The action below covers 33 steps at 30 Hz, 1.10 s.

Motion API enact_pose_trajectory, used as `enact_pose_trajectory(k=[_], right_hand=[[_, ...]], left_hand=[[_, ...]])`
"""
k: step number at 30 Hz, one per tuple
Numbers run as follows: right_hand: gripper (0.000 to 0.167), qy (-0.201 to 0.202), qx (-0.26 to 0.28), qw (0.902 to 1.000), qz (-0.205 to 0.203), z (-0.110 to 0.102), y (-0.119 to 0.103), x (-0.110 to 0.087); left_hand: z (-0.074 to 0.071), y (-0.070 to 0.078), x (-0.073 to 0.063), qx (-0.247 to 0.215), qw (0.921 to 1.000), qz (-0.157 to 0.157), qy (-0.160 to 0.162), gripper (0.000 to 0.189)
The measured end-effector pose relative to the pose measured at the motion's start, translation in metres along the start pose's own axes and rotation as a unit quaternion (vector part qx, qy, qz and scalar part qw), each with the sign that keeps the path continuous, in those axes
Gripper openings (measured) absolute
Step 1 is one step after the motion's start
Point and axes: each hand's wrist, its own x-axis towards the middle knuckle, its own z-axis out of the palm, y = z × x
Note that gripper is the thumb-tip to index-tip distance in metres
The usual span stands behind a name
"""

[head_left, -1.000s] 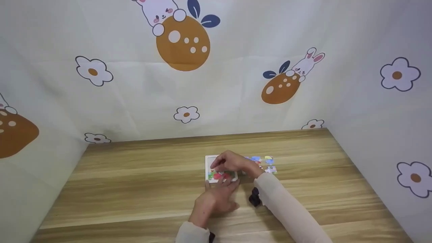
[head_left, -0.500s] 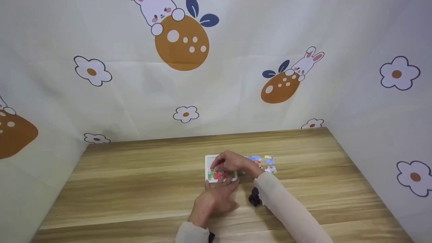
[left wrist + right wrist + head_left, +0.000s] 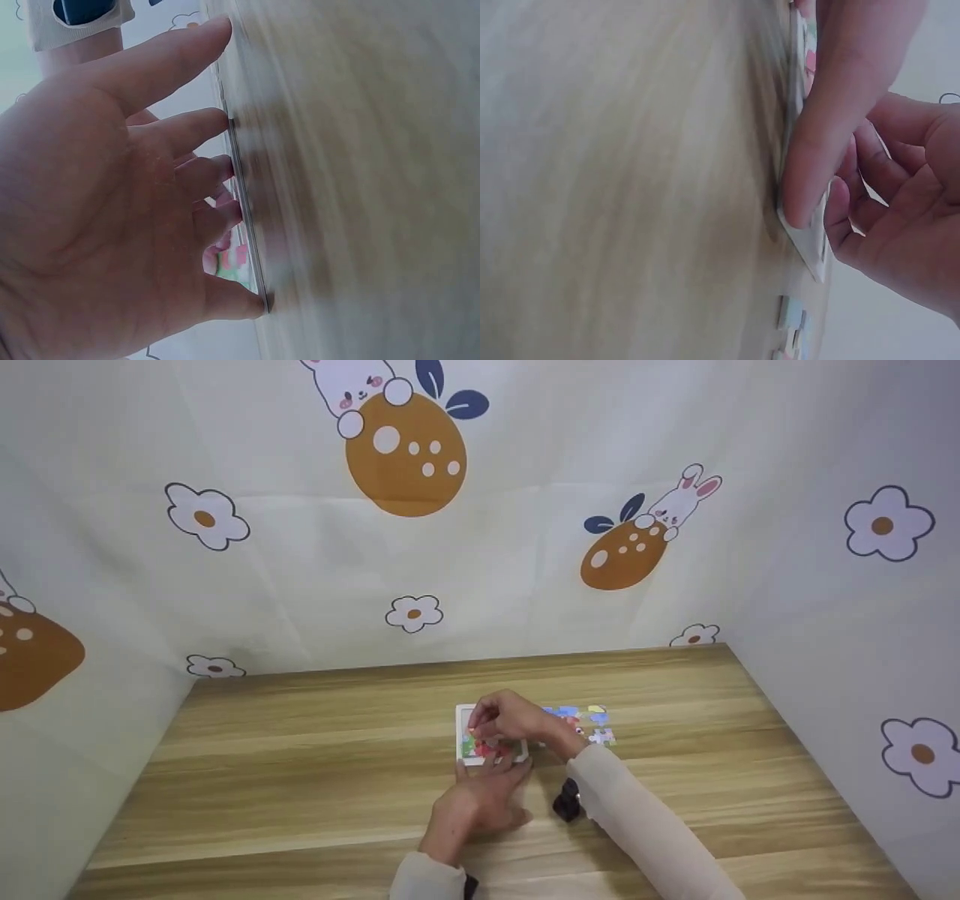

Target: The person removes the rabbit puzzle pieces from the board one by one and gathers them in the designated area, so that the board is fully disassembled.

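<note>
A white-rimmed puzzle tray (image 3: 459, 735) lies on the table, its lower part filled with red and green puzzle pieces (image 3: 491, 750). My left hand (image 3: 480, 806) rests its spread fingers along the tray's near edge; the left wrist view shows these fingertips on the thin tray edge (image 3: 247, 202). Over the tray, my right hand (image 3: 514, 716) has thumb and forefinger together at the left side, pinching a small puzzle piece (image 3: 472, 730) that shows only as an orange speck. In the right wrist view, the right hand (image 3: 900, 217) has curled fingers, and the piece is hidden.
Several loose puzzle pieces (image 3: 600, 720) lie on the wooden table (image 3: 300, 780) right of the tray, partly behind the right wrist. A black device (image 3: 567, 801) sits by the right sleeve. Printed cloth walls (image 3: 480, 555) stand around the table's back and sides.
My right hand has lifted slightly away from me over the tray, the orange speck at its fingertips shifting with it. The left hand has stayed put on the near edge.
</note>
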Motion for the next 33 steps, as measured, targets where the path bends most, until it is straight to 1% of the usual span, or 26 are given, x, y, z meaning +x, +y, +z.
enact_pose_trajectory(k=[3, 5, 11, 14, 21, 25, 28, 33], right_hand=[[0.009, 0.022, 0.002, 0.9998, 0.000, -0.005, -0.004, -0.003], [0.009, 0.033, -0.003, 0.9995, 0.000, -0.011, -0.005, -0.009], [0.010, 0.059, -0.006, 0.9982, 0.000, -0.031, -0.008, -0.031], [0.011, 0.073, -0.017, 0.9971, -0.012, -0.038, -0.006, -0.043], [0.008, 0.083, -0.042, 0.9944, -0.049, -0.047, 0.001, -0.071], [0.008, 0.083, -0.040, 0.9948, -0.045, -0.049, 0.009, -0.083], [0.008, 0.079, -0.034, 0.9957, -0.034, -0.050, 0.016, -0.089], [0.006, 0.085, -0.055, 0.9944, -0.030, -0.049, 0.028, -0.094]], left_hand=[[-0.001, 0.000, 0.000, 0.005, 1.0000, 0.001, 0.002, 0.078], [-0.001, 0.000, 0.001, 0.007, 1.0000, 0.003, 0.003, 0.078], [-0.001, 0.001, 0.002, 0.017, 0.9998, 0.001, 0.000, 0.078], [-0.001, 0.001, 0.003, 0.030, 0.9996, 0.001, -0.001, 0.077], [-0.001, 0.000, 0.003, 0.041, 0.9991, -0.004, -0.003, 0.078], [-0.001, 0.001, 0.003, 0.040, 0.9992, -0.006, -0.003, 0.077], [-0.001, 0.002, 0.002, 0.039, 0.9992, -0.006, 0.001, 0.076], [0.000, 0.002, 0.002, 0.040, 0.9992, -0.005, 0.004, 0.076]])
